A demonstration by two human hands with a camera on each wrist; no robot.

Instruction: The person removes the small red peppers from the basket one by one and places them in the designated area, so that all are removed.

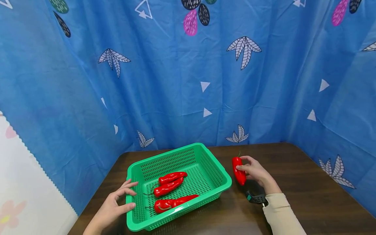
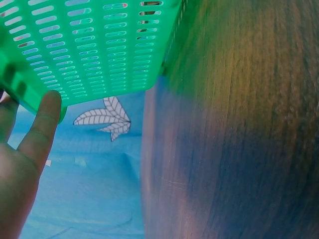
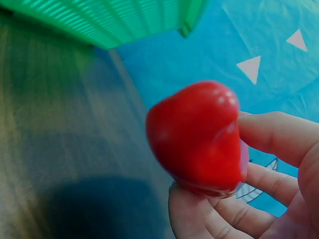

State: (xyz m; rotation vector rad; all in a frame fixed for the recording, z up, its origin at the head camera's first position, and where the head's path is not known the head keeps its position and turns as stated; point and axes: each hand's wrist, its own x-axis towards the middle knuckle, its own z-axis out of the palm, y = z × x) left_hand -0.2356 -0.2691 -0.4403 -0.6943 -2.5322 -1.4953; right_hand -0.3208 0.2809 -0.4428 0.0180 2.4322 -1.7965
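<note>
My right hand [image 1: 255,170] grips a long red chili pepper [image 1: 238,172] to the right of the green basket [image 1: 188,205]. Its thin green stem points to the back. Seen from the right wrist, the pepper [image 3: 194,139] shows foreshortened, with thumb and fingers pinching its sides. Several more red peppers [image 1: 168,187] lie on the basket's floor, towards its left and front. At the basket's left rim is my left hand [image 1: 113,204], its fingers spread and lightly bent, reaching over the rim. In the left wrist view, a fingertip [image 2: 49,102] touches the slotted wall.
Basket and hands are over a dark brown wooden table [image 1: 296,182]. A blue patterned curtain [image 1: 176,81] hangs behind and along the sides. Pale floral cloth [image 1: 26,182] is at the far left. A dark band [image 1: 256,197] circles the right wrist.
</note>
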